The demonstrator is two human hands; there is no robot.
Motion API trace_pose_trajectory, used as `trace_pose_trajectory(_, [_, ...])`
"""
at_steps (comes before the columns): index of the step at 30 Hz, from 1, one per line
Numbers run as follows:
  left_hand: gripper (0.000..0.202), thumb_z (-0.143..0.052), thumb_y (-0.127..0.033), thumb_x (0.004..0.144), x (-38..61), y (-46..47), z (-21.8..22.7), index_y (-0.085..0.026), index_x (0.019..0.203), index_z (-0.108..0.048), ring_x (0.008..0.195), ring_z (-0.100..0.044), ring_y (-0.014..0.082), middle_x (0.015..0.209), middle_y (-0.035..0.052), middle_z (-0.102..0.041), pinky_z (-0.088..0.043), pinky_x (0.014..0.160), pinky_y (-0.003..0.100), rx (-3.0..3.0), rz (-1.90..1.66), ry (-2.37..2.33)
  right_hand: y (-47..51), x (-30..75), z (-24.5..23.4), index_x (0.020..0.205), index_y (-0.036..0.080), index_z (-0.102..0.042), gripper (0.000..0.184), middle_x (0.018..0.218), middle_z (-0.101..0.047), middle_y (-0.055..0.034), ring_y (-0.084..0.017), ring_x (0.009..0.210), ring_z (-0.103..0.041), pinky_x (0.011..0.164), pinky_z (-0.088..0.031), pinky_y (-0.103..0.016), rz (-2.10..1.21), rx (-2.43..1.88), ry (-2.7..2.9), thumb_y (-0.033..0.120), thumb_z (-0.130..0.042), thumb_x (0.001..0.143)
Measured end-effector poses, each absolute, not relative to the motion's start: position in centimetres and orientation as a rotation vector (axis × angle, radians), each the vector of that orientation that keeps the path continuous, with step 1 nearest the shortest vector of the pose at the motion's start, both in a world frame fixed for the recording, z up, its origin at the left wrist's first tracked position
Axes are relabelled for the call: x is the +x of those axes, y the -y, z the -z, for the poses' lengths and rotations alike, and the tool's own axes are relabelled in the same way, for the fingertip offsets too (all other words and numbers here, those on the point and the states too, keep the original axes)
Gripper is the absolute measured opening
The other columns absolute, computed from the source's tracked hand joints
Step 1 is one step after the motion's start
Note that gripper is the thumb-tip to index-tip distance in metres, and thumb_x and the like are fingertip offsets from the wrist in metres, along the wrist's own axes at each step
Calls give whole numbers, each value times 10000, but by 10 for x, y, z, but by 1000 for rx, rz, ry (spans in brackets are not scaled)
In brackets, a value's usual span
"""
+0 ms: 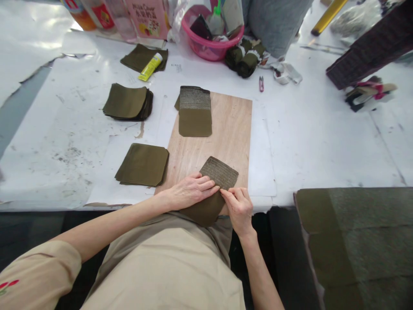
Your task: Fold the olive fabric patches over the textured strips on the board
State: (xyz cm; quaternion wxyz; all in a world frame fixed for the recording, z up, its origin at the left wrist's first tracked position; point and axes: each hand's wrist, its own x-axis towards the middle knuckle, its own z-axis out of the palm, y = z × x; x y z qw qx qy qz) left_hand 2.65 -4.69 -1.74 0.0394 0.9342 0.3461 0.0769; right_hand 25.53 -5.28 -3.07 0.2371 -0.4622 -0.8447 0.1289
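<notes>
An olive fabric piece [222,171] with a grey ribbed band lies askew at the front of a wooden board [234,129], its plain end hanging past the table edge. My left hand [193,191] rests flat across it, fingers stretched out over the seam between band and plain cloth. At the right edge of that seam, my right hand [238,206] pinches the fabric piece between thumb and forefinger. A similar banded piece [195,122] lies farther back on the board, over another olive scrap. Left of the board sits a stack of plain olive pieces [143,163].
Another olive stack [125,101] stands farther back, with a yellow tube [150,67] on cloth behind it. A pink basket [211,45], rolled ribbing [247,58] and small pink thread snips [261,84] are at the back. Banded pieces [364,241] lie at the lower right.
</notes>
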Motion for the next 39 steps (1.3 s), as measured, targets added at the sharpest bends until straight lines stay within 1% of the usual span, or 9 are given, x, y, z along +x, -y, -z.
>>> trace_pose_trajectory(3, [299, -360, -188, 1007, 29, 48, 17, -158, 1277, -484, 996, -546, 181, 1046, 74, -609, -379, 857, 339, 2863, -239, -1074, 54, 256, 30, 1043, 227, -715, 198, 851, -613, -47, -166, 855, -517, 787, -471, -285, -351, -1264, 2315, 164, -583, 911])
trace_pose_trajectory(7, [287, -374, -193, 1002, 30, 45, 17, -158, 1258, -499, 968, -551, 177, 1023, 69, -609, -386, 841, 326, 2848, -250, -1034, 56, 259, 29, 1048, 224, -711, 203, 854, -615, -49, -169, 857, -519, 787, -478, -294, -379, -1275, 2278, 158, -573, 916])
trace_pose_trajectory(13, [307, -421, -216, 988, 30, 41, 14, -178, 1287, -484, 1010, -540, 186, 1050, 70, -607, -394, 844, 329, 2814, -268, -995, 59, 263, 30, 1048, 229, -713, 198, 836, -618, -45, -171, 845, -523, 769, -477, -298, -382, -1305, 2254, 173, -577, 916])
trace_pose_trajectory(19, [286, -418, -208, 988, 33, 39, 10, -184, 1261, -501, 956, -539, 182, 1007, 58, -605, -387, 810, 331, 2827, -231, -984, 60, 262, 29, 1052, 224, -712, 200, 844, -620, -46, -172, 837, -521, 765, -473, -296, -373, -1304, 2258, 167, -583, 912])
trace_pose_trajectory(23, [268, -378, -198, 1001, 37, 41, 10, -166, 1227, -518, 938, -532, 185, 997, 56, -602, -379, 817, 341, 2867, -208, -1017, 61, 263, 28, 1054, 216, -709, 198, 847, -626, -46, -172, 839, -519, 768, -468, -296, -361, -1306, 2263, 165, -578, 914])
trace_pose_trajectory(27, [277, -383, -197, 999, 38, 43, 13, -157, 1244, -506, 966, -533, 184, 1048, 70, -601, -377, 832, 338, 2867, -224, -1016, 62, 263, 28, 1051, 214, -709, 197, 858, -635, -48, -170, 847, -533, 777, -470, -292, -349, -1311, 2261, 166, -574, 916])
trace_pose_trajectory(31, [282, -425, -216, 987, 38, 40, 13, -173, 1254, -503, 962, -539, 186, 1034, 68, -604, -376, 815, 332, 2841, -220, -995, 64, 264, 30, 1042, 221, -711, 191, 862, -639, -47, -169, 853, -541, 787, -471, -292, -343, -1334, 2256, 168, -580, 913])
trace_pose_trajectory(39, [302, -420, -218, 986, 38, 39, 13, -202, 1280, -490, 950, -534, 190, 1042, 70, -605, -369, 788, 339, 2854, -207, -982, 65, 267, 30, 1023, 216, -702, 167, 879, -647, -47, -175, 859, -546, 792, -483, -309, -430, -1362, 2194, 195, -572, 921])
